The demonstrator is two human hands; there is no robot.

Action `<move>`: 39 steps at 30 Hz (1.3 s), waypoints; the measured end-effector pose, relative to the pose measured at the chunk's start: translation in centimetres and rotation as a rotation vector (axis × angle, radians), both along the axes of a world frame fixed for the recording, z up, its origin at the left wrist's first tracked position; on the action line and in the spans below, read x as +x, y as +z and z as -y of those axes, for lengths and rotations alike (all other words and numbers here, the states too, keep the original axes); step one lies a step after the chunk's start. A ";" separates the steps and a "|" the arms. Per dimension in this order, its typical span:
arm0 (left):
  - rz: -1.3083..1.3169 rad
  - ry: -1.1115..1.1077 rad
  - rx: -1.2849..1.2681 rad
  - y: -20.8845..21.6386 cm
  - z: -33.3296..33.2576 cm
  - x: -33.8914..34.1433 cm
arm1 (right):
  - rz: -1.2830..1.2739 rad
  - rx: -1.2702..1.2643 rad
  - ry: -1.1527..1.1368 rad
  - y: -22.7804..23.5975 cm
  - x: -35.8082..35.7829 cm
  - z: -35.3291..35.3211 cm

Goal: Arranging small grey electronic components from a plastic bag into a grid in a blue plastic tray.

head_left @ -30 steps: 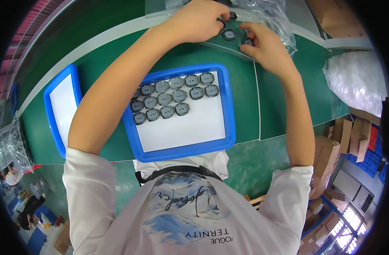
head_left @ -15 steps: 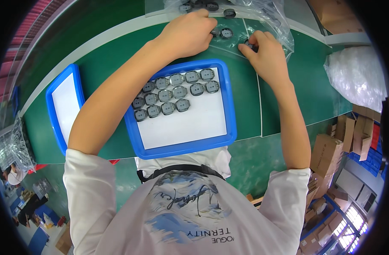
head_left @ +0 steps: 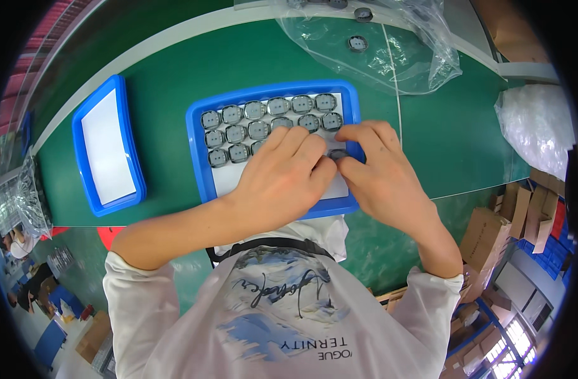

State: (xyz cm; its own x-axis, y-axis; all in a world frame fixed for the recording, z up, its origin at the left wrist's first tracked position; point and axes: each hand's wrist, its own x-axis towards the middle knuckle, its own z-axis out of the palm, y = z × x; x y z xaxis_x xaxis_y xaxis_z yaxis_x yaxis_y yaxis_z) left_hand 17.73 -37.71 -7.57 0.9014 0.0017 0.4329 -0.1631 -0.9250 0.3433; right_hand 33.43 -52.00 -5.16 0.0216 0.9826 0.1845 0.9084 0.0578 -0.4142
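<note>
A blue tray [head_left: 197,158] lined with white paper holds rows of small rounded parts [head_left: 254,110], dark-rimmed with grey faces bearing two small marks. Over its right side, my right hand [head_left: 387,174] pinches one more such part [head_left: 337,153] between thumb and forefinger. My left hand [head_left: 286,174] is right beside it above the tray, thumb and fingers curled together; what they hold, if anything, is hidden. Some parts in the middle of the tray are covered by the left hand. Beyond, another loose part [head_left: 358,43] lies at the clear plastic bag [head_left: 415,63].
A second blue tray [head_left: 130,170] with white paper stands to the left. At the far edge is another loose part [head_left: 363,14]. A bulging translucent bag [head_left: 535,120] sits at the right. Cardboard boxes [head_left: 485,243] are stacked beyond the table's right end.
Both hands have come back from the clear bag to above the tray, the right one carrying a part. Fewer loose parts show by the bag.
</note>
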 end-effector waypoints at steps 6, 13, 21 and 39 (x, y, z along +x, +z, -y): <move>-0.067 -0.071 -0.011 0.0 0.1 -1.5 | 0.060 0.022 -0.103 -0.5 -0.9 0.5; -0.043 0.068 0.024 -0.4 -0.2 -0.4 | 0.137 0.064 -0.070 -0.8 -0.4 -0.1; -0.013 0.114 0.025 -0.9 -0.8 0.2 | 0.104 0.041 -0.020 -0.5 0.0 -1.1; 0.000 0.136 -0.023 3.0 -7.0 8.0 | 0.028 0.175 -0.244 -0.5 8.5 -5.4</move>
State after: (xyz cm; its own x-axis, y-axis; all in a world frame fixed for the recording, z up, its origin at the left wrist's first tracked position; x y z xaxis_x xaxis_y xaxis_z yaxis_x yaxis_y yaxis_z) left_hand 25.75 -30.70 -4.56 0.8922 0.1339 0.4314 -0.0366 -0.9305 0.3645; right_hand 41.98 -46.60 -5.70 0.2458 0.9022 0.3544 0.9152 -0.0955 -0.3916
